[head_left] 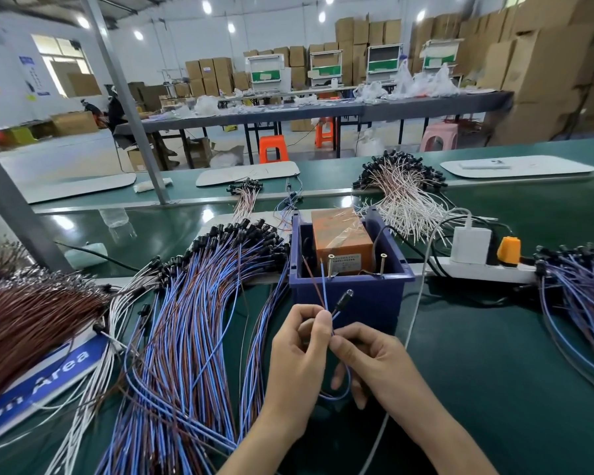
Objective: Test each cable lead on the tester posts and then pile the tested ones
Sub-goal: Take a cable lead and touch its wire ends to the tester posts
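Loads of wire on your worktop (pixel 494 337), so going left to right: way over on the left edge there's a thick brown bundle (pixel 24 320), with a blue sign (pixel 48 382) reading "Area" lying partly under the wires. Next to that, some white leads (pixel 93 371), then the big blue-and-brown pile (pixel 192 320) fanned out with its black caps pointing away from you.

Your left hand (pixel 295 365) is just in front of the blue bin (pixel 350 296), fingers pinched on the cable lead (pixel 324 293) you're working. Its blue and brown wire ends stick up toward the left screw post (pixel 330 265); can't tell if they're actually touching it. The lead's black cap (pixel 343 299) pokes out just right of your thumb. Your right hand (pixel 374 361) grips the same lead lower down, and the blue wire loops down between your hands.

Inside the bin sits the orange tester box (pixel 342 238) wrapped in tape, with the right screw post (pixel 383 264) beside the first one at the near wall.

Behind the bin, a pile of white leads (pixel 405 197). Right of it, a white power strip (pixel 477 269) carrying a white adapter (pixel 470 245) and an orange plug (pixel 509 250). Far right, another blue-wire pile (pixel 576 289).
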The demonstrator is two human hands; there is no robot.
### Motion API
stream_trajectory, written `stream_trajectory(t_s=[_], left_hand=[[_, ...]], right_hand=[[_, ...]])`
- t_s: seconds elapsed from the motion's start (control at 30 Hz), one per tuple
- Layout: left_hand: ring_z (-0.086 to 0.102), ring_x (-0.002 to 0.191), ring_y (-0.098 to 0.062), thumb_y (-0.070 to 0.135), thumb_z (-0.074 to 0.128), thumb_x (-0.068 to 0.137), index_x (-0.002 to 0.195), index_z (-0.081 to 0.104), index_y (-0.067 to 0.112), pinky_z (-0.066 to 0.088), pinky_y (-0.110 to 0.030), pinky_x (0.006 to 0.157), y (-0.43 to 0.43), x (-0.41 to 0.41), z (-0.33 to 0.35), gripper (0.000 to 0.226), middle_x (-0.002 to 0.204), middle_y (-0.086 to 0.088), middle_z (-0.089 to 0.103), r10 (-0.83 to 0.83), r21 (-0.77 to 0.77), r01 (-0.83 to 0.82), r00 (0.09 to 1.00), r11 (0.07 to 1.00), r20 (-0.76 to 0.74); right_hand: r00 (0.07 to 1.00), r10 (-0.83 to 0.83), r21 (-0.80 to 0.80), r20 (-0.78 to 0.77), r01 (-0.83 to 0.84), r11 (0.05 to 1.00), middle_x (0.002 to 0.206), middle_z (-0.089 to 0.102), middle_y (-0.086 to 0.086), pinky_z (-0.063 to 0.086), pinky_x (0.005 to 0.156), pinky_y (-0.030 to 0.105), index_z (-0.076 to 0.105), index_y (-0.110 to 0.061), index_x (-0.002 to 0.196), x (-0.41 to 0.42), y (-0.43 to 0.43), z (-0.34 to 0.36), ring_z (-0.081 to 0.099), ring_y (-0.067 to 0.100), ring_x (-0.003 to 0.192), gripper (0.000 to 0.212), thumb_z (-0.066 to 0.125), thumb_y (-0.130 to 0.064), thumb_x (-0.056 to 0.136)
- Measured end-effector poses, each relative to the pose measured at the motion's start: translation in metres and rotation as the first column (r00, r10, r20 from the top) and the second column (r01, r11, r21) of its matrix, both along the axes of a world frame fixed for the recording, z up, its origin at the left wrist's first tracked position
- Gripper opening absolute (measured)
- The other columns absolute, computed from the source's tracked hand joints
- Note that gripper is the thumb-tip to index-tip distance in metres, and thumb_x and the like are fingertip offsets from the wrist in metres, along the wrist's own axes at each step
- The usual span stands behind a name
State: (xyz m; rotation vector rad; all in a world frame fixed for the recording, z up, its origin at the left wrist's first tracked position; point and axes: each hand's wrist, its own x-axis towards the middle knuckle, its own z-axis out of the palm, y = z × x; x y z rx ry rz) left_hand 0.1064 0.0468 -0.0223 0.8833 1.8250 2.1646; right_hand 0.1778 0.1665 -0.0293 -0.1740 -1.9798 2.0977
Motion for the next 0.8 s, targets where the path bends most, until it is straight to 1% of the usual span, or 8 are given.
stream_trajectory(t_s=[0.13,0.27,0.4,0.53,0.63,0.67,0.7,0.8], left_hand=[[0.054,0.054,-0.011,0.038,0.06,0.096,0.091,0.068,0.024,0.048,-0.021,0.052,0.001,0.0,-0.002,0.017,0.066,0.002,0.06,0.029,0.002,-0.029,1.0,1.0,-0.005],[0.06,0.065,-0.008,0.048,0.061,0.091,0.092,0.071,0.03,0.05,-0.019,0.062,0.002,-0.003,-0.004,0.021,0.07,0.001,0.065,0.09,-0.037,-0.092,0.995,0.995,-0.047],[0.064,0.067,-0.005,0.05,0.055,0.093,0.094,0.073,0.035,0.05,-0.016,0.061,0.001,-0.002,-0.004,0.023,0.076,0.004,0.07,0.127,-0.086,-0.141,0.98,0.986,-0.151],[0.07,0.062,-0.01,0.038,0.056,0.099,0.095,0.073,0.032,0.05,-0.013,0.055,0.001,0.003,-0.002,0.018,0.075,0.001,0.073,0.088,-0.065,-0.1,0.982,0.993,-0.169],[0.071,0.062,-0.019,0.039,0.054,0.102,0.1,0.072,0.031,0.057,-0.028,0.055,0.001,0.006,-0.004,0.019,0.077,-0.004,0.073,0.069,-0.051,-0.078,0.983,0.996,-0.17],[0.07,0.062,-0.019,0.042,0.053,0.102,0.101,0.071,0.032,0.057,-0.033,0.056,0.002,0.006,-0.005,0.02,0.077,-0.004,0.072,0.095,-0.049,-0.105,0.979,0.993,-0.178],[0.067,0.06,-0.015,0.042,0.052,0.101,0.101,0.07,0.033,0.055,-0.033,0.054,0.002,0.007,-0.006,0.02,0.075,-0.002,0.069,0.137,-0.044,-0.148,0.973,0.988,-0.186],[0.046,0.053,-0.016,0.037,0.048,0.103,0.095,0.067,0.032,0.041,-0.023,0.049,0.002,0.007,-0.005,0.021,0.078,-0.001,0.065,0.246,0.001,-0.25,0.954,0.968,-0.17]], right_hand=[[1.0,-0.017,0.032,0.019,0.017,0.999,0.077,0.074,0.008,0.043,0.043,0.021,0.075,-0.028,0.086,0.0,0.002,-0.001,0.052,0.013,0.044,0.018,0.072,-0.045,0.083],[0.998,-0.032,0.077,0.061,0.027,0.997,0.057,0.058,-0.003,0.04,0.046,0.019,0.076,-0.029,0.085,0.001,0.003,-0.001,0.049,0.009,0.048,0.019,0.073,-0.047,0.081],[0.998,-0.02,0.049,0.057,0.017,0.999,0.057,0.056,-0.004,0.043,0.05,0.021,0.076,-0.026,0.09,0.003,0.002,0.001,0.051,0.008,0.052,0.019,0.072,-0.043,0.083],[0.999,-0.017,-0.03,0.036,0.018,0.999,0.065,0.061,0.0,0.045,0.053,0.023,0.076,-0.023,0.094,0.005,0.002,0.002,0.054,0.01,0.057,0.02,0.071,-0.04,0.085],[1.0,-0.005,-0.13,0.001,0.005,0.991,0.074,0.065,0.004,0.047,0.053,0.024,0.077,-0.019,0.096,0.004,0.003,0.001,0.056,0.012,0.06,0.018,0.072,-0.033,0.085],[1.0,-0.002,-0.155,-0.01,0.001,0.988,0.076,0.066,0.004,0.048,0.053,0.024,0.077,-0.018,0.095,0.004,0.003,0.001,0.057,0.012,0.06,0.018,0.073,-0.032,0.085],[1.0,-0.007,-0.174,-0.021,0.004,0.985,0.077,0.067,0.005,0.048,0.053,0.024,0.077,-0.018,0.094,0.004,0.003,0.001,0.057,0.012,0.061,0.018,0.073,-0.033,0.084],[0.995,-0.085,-0.213,-0.056,0.071,0.974,0.084,0.071,0.006,0.051,0.058,0.024,0.077,-0.021,0.091,0.003,0.005,0.0,0.062,0.014,0.068,0.018,0.073,-0.035,0.081]])
